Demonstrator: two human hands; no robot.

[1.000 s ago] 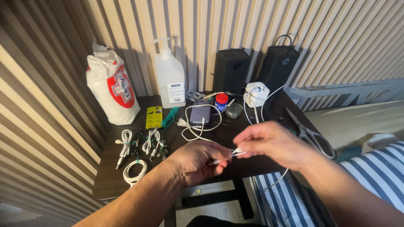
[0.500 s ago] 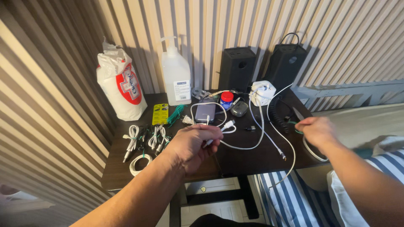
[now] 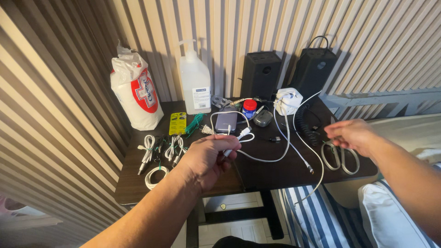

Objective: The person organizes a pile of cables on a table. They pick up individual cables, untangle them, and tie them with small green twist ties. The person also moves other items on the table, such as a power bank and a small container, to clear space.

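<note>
The dark wooden counter (image 3: 271, 177) looked smooth with a dull sheen. On it, the thin white plastic-coated cable (image 3: 257, 158) was glossy, and the grey-handled scissors (image 3: 339, 156) showed shiny metal. Behind the cable, the translucent plastic pump bottle (image 3: 195, 82) looked smooth, and the two black boxy speakers (image 3: 261, 73) were matt. The crinkled white plastic bag (image 3: 137, 94) shone faintly.

White sack (image 3: 137, 94), pump bottle (image 3: 195, 82), two black speakers (image 3: 261, 73).
</note>
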